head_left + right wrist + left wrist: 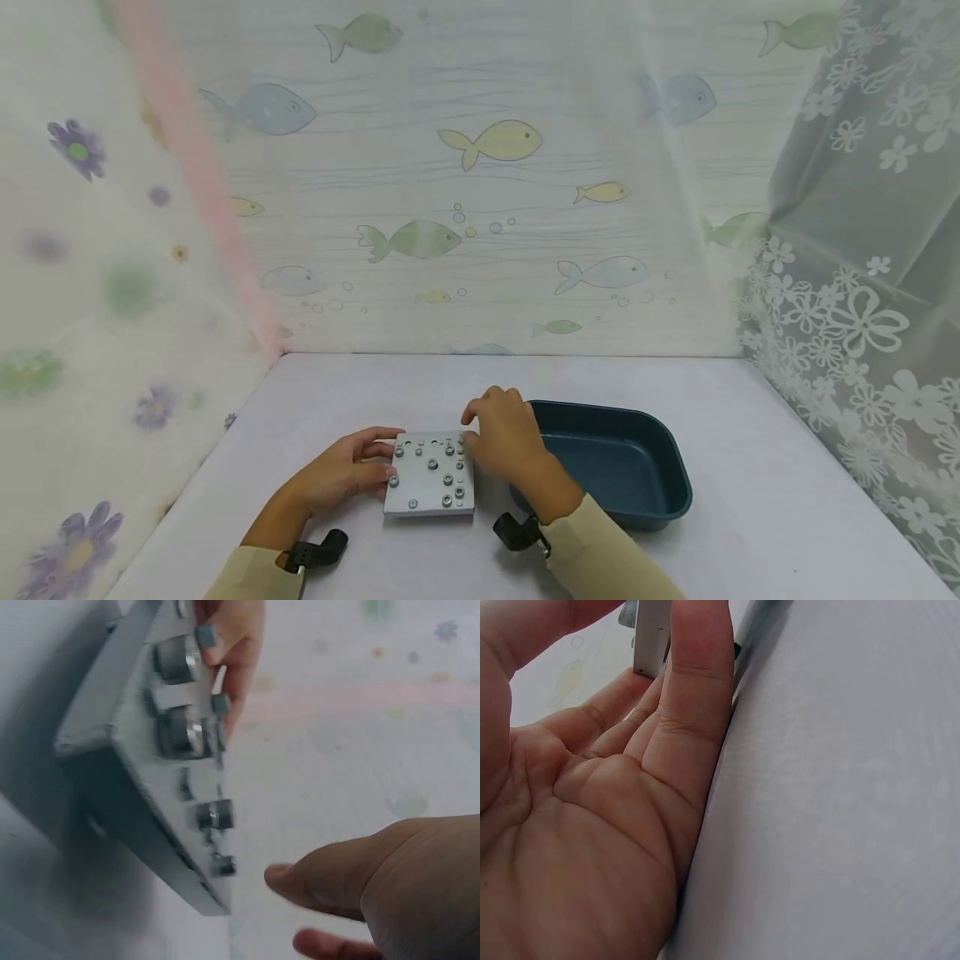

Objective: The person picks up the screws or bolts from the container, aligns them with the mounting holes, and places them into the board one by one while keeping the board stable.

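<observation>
A square silver metal plate [415, 485] with several socket-head bolts [432, 464] of different sizes standing in its top sits on the table. My left hand [337, 477] grips its left side, the thumb at the near left edge and the fingers behind; in the left wrist view, only a sliver of the plate [651, 637] shows past the fingers. Over the plate's far right corner hovers my right hand [508, 437]. In the right wrist view, its thumb [330, 877] and a fingertip stand apart beside the bolts [180, 731], with nothing visible between them.
A dark blue rectangular tray [671, 500] stands right of the plate, partly behind my right forearm. White cloth covers the table [330, 383]. Curtains printed with fish and flowers [487, 275] hang at the back and both sides.
</observation>
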`<state>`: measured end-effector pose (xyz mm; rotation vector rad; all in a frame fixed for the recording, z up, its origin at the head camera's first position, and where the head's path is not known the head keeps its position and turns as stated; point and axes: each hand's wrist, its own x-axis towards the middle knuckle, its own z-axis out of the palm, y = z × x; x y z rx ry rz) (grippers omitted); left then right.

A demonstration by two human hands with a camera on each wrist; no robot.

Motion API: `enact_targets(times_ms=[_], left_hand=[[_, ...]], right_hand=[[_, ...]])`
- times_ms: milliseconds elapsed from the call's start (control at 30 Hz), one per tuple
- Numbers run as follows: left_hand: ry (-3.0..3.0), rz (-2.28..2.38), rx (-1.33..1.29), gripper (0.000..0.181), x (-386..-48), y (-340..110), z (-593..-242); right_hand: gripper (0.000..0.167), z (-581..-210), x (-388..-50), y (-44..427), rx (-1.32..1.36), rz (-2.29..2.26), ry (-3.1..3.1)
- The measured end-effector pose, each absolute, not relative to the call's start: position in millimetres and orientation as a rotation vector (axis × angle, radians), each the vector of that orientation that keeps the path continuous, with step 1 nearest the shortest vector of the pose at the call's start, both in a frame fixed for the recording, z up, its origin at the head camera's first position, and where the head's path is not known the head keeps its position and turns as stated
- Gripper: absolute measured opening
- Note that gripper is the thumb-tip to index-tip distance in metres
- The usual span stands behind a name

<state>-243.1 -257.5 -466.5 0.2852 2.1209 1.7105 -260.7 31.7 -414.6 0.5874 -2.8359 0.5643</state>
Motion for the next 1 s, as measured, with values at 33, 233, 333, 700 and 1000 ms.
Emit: enact_targets(times_ms=[33, 233, 333, 700, 1000], left_hand=[[2.121, 1.711, 0.288, 0.072, -244, -257, -466], [2.129, 1.705, 0.286, 0.072, -245, -258, -466], [2.139, 1.696, 0.282, 0.073, -244, -260, -467], [2.113, 1.723, 0.291, 0.072, -244, -263, -469], [2.096, 1.724, 0.276, 0.072, -245, -259, -466]], right_hand=[[0.015, -412, -261, 35, 0.564, 0.548, -2.835], [0.029, -403, -263, 50, 0.387, 0.479, -2.932], [0.033, -402, -265, 54, 0.390, 0.567, -2.986], [0.037, -391, -256, 53, 0.549, 0.719, -3.069], [0.048, -379, -247, 60, 0.605, 0.686, -3.116]])
